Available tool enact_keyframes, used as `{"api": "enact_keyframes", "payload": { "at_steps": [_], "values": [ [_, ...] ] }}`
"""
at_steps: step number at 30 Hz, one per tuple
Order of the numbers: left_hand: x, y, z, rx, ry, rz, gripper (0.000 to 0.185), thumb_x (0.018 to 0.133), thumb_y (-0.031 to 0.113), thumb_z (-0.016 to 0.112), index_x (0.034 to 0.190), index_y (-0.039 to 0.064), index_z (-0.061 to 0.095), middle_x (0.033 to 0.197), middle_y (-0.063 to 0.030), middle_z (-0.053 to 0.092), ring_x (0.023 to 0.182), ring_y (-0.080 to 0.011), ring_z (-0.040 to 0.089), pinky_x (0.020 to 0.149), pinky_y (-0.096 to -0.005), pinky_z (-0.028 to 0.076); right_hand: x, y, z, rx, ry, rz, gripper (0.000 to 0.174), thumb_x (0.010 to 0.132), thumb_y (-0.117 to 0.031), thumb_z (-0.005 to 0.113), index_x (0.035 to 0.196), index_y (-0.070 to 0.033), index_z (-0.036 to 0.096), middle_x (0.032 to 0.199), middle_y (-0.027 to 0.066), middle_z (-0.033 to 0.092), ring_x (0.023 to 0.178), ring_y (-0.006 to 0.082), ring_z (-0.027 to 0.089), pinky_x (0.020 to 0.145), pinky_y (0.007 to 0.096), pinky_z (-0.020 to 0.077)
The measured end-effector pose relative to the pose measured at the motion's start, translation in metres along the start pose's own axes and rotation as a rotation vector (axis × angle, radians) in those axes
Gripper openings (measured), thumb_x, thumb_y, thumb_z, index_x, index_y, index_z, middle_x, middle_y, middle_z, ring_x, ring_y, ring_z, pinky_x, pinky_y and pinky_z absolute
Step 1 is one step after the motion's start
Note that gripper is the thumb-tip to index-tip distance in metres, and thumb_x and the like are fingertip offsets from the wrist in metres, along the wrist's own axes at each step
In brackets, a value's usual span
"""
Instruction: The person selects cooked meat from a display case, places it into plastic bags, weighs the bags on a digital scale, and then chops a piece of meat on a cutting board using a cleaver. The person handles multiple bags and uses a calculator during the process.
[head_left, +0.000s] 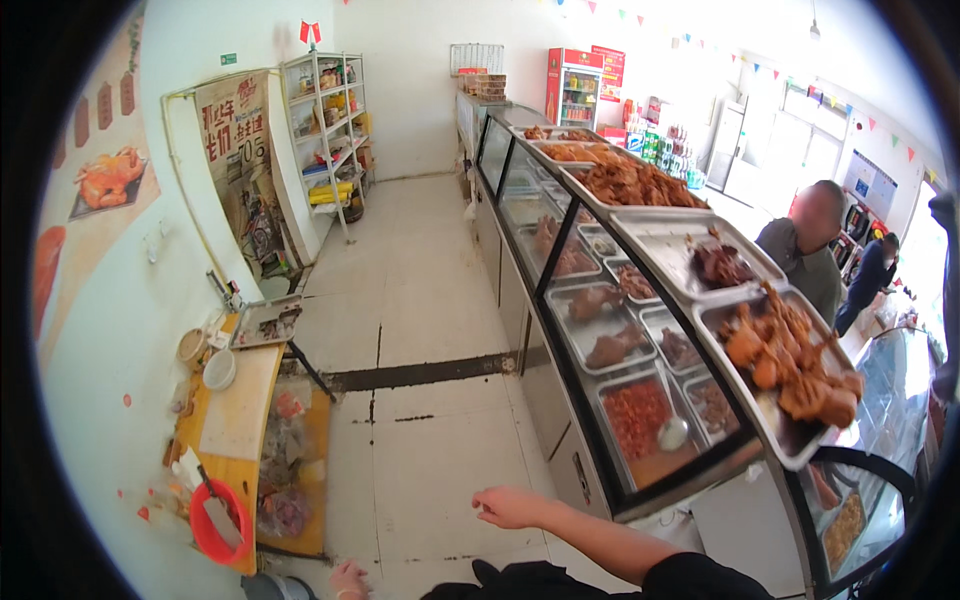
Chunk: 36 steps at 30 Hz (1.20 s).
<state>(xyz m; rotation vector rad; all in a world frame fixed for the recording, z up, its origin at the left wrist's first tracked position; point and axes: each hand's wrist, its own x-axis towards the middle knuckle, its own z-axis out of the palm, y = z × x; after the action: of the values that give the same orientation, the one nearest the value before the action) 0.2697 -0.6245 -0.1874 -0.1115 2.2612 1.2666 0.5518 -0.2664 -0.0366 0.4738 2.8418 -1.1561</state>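
My right hand (513, 507) reaches out over the tiled floor, beside the lower front of a glass display counter (559, 420). Its fingers are loosely curled with nothing visible in them. At the bottom edge, my left hand (350, 580) is only partly in view; whether it holds anything is not clear. Nearest to it are a grey bin (279, 588) and a red plastic basin (234, 553) with a cleaver (222, 522) resting in it. On the counter top, a metal tray (772, 442) bears cooked poultry (796, 358). Behind the glass sits a tray of chopped red food (636, 412) with a spoon (673, 433).
A wooden table (262, 420) along the left wall holds a cutting board (238, 409), a white bowl (219, 370) and a metal tray (268, 341). Beyond stand a metal shelf (327, 124) and a drinks fridge (576, 90). A person (806, 247) stands across the counter.
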Motion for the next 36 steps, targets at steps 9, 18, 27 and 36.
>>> {"api": "enact_keyframes", "payload": {
  "at_steps": [9,18,27,36],
  "values": [
    [0.208,0.113,0.053,0.318,-0.071,0.310,0.022,0.088,0.024,0.060,0.091,0.005,0.071,0.085,-0.0145,0.067,0.073,-0.0306,0.063,0.066,-0.0445,0.050,0.212,0.056,-0.201,-0.087,0.203,0.136,0.027,0.094,-0.023,0.062,0.114,-0.005,0.062,0.095,0.0140,0.070,0.091,0.0347,0.066,0.079,0.0454,0.0527],
    [0.426,0.406,0.313,0.175,-0.276,0.282,0.019,0.084,0.014,0.064,0.091,0.000,0.075,0.070,-0.0105,0.071,0.057,-0.0189,0.064,0.062,-0.0344,0.054,0.304,0.107,-0.398,-0.162,0.557,0.338,0.033,0.093,-0.020,0.066,0.122,-0.006,0.060,0.094,0.0111,0.071,0.087,0.0283,0.070,0.077,0.0390,0.0551],
    [0.463,0.721,0.527,0.114,-0.536,0.773,0.024,0.088,0.018,0.068,0.101,-0.002,0.072,0.078,-0.0117,0.073,0.069,-0.0170,0.070,0.066,-0.0330,0.056,0.414,0.249,-0.520,-0.106,0.789,0.423,0.030,0.093,-0.024,0.063,0.119,-0.007,0.062,0.097,0.0139,0.071,0.088,0.0348,0.068,0.078,0.0436,0.0547],
    [0.382,1.085,0.652,0.229,-0.520,1.703,0.031,0.082,0.016,0.074,0.112,0.011,0.070,0.086,-0.0087,0.069,0.080,-0.0249,0.067,0.074,-0.0370,0.053,0.513,0.333,-0.601,0.027,0.663,0.322,0.033,0.096,-0.024,0.062,0.123,-0.007,0.057,0.094,0.0108,0.069,0.090,0.0325,0.067,0.079,0.0419,0.0536]
  ]
}}
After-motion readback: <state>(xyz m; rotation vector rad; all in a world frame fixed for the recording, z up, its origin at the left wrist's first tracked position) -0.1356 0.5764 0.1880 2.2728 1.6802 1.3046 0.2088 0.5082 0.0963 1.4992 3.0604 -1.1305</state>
